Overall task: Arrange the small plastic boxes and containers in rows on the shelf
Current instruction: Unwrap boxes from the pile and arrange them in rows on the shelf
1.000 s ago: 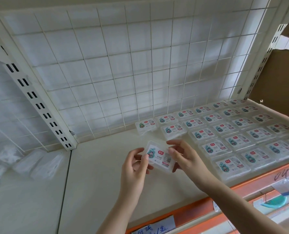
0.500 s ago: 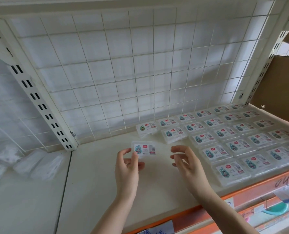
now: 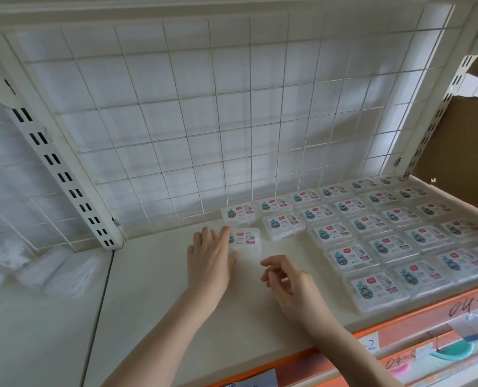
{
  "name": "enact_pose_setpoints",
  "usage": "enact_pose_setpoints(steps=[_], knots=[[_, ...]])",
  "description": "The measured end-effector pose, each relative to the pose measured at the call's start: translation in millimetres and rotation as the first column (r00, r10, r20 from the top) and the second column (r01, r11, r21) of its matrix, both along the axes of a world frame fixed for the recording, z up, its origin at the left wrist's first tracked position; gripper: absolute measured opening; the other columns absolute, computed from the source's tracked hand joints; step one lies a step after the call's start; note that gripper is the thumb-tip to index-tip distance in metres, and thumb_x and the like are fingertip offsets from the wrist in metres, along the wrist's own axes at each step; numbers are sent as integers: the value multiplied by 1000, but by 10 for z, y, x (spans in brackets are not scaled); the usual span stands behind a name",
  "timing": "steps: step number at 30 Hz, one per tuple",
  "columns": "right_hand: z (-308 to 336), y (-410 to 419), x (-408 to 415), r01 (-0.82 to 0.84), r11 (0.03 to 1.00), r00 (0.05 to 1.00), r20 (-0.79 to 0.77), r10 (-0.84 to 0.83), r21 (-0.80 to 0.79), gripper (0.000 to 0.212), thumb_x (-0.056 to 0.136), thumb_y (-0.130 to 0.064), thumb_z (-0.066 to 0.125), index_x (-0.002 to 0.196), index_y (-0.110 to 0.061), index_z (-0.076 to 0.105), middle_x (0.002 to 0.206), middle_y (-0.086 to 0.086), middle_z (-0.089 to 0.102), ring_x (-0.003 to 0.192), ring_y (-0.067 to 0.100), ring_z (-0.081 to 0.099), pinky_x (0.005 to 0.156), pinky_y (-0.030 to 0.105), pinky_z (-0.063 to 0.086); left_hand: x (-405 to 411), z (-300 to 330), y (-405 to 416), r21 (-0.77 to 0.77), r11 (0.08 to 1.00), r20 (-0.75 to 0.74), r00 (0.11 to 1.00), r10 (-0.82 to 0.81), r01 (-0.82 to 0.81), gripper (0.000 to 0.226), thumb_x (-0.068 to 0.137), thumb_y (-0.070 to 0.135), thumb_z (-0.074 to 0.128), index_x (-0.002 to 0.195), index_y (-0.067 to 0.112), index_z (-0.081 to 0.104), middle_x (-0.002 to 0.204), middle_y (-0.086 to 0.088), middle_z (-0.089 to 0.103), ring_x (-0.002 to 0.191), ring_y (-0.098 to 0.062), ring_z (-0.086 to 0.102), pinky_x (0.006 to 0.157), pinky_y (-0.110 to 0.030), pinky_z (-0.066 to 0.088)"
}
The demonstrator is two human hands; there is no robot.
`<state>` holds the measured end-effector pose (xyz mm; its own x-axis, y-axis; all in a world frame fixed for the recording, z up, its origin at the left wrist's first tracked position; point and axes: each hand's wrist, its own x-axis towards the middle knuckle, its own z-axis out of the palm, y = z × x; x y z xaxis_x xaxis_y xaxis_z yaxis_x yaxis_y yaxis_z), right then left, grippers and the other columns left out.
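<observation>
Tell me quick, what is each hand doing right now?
Left hand: open, straight fingers resting on a small plastic box on the shelf.
Right hand: open, fingers loosely curled, holding nothing.

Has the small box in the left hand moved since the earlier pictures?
Yes. The box has gone from mid-air down and back toward the wire grid, onto the shelf under the left hand.
</observation>
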<state>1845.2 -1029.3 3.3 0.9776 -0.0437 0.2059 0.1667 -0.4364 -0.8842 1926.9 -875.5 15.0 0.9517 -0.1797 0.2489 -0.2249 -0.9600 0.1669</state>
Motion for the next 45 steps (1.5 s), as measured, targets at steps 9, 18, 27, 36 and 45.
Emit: enact_pose_setpoints(steps=[9,18,27,36,45], knots=[[-82,-21,11,-25,990,998,48,32,-139,11,85,-38,47,89,-45,55,81,-11,62,71,12,58,64,29,50,151,-27,-179,-80,990,-2,994,-114,113,34,91,28,54,123,19,48,114,-3,43,107,-21,47,74,-30,40],[-87,-14,15,10,975,999,53,2,-220,14,84,-41,47,94,-36,56,78,-18,61,69,6,57,66,33,50,162,-41,-183,-110,979,12,985,-173,173,31,91,24,55,120,14,52,114,-7,46,106,-24,48,69,-32,41],[-70,-2,-3,13,972,1000,16,-9,-237,14,84,-41,47,92,-35,57,78,-16,62,70,7,58,65,35,50,188,-61,-143,-104,970,22,976,-217,218,24,90,18,56,114,14,52,111,-6,45,104,-24,47,68,-33,42],[-22,64,-38,64,893,995,98,-22,-445,9,88,-31,51,90,-31,61,80,-15,60,70,7,55,58,31,46,8,-39,94,-142,964,106,972,-211,225,22,89,22,58,110,15,59,104,-6,59,95,-28,58,69,-35,44],[198,1056,65,-122,802,915,247,319,-584,16,87,-31,46,87,-26,62,77,-13,62,69,8,59,57,26,49,-907,-89,1612,-151,986,91,992,85,-71,10,80,17,69,89,22,67,74,8,65,64,-14,64,47,-28,49]])
